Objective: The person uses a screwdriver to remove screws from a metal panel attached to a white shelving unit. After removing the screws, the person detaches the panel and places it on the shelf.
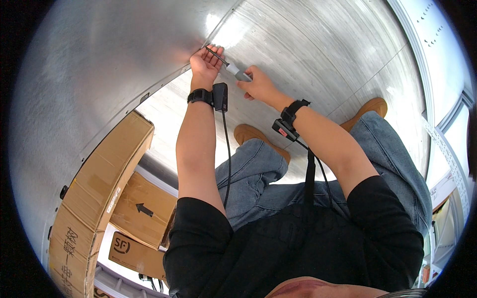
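Note:
A large grey metal panel (124,54) fills the upper left. My right hand (261,87) grips the grey and white handle of a screwdriver (232,69). Its dark shaft slants up and left, and the tip meets or nearly meets the panel's edge. Beneath that tip lies my left hand (204,63), palm turned up and fingers stretched out, close against the panel edge. It does not appear to hold anything; whether a small screw sits at the tip is too small to tell. Both wrists carry black strapped-on devices with cables.
Cardboard boxes (136,208) are stacked at the lower left, with a long carton (82,226) along the panel. Light wood-look flooring (318,44) extends under my brown shoes (258,140). A white cabinet or frame (437,54) and shelving stand at the right.

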